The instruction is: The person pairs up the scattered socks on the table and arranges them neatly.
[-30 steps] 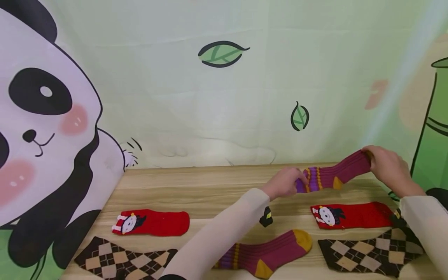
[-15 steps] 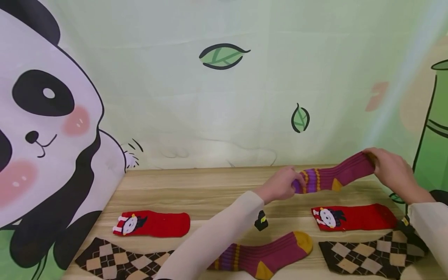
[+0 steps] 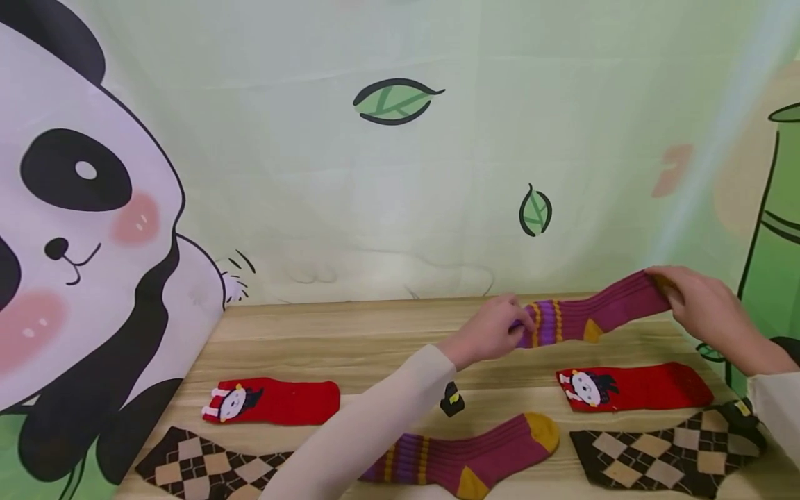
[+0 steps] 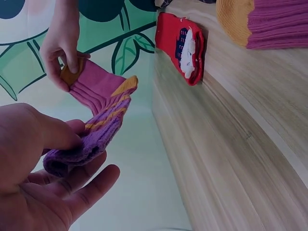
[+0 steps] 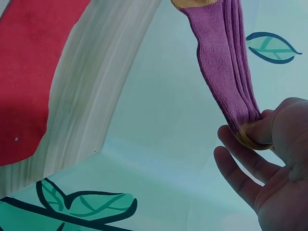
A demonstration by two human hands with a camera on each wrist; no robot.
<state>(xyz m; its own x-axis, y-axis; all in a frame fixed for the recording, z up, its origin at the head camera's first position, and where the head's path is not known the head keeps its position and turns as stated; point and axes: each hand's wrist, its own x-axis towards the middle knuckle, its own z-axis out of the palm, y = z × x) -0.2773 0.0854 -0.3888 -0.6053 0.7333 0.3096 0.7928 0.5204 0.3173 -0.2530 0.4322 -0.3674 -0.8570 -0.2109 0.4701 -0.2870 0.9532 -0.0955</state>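
A magenta sock [image 3: 615, 303] with a purple striped cuff is stretched between both hands above the back right of the table. The left hand [image 3: 490, 330] pinches its cuff; in the left wrist view the thumb of the left hand [image 4: 53, 163] lies over the purple cuff [image 4: 82, 151]. The right hand [image 3: 712, 309] pinches the mustard toe, which the right wrist view shows between thumb and fingers of the right hand [image 5: 274, 163]. A matching sock [image 3: 494, 455] lies flat at the front, its cuff end partly behind the left sleeve.
Red socks lie at left [image 3: 294, 401] and right [image 3: 650, 389] on the wooden table [image 3: 300, 333]. Argyle socks lie in front of them, at left [image 3: 203, 462] and right [image 3: 662, 455]. A panda-printed cloth [image 3: 300, 173] stands behind.
The left hand, still pinching the cuff, has moved a little to the left, and the sock's cuff end with it. The right hand has shifted slightly right and keeps hold of the toe.
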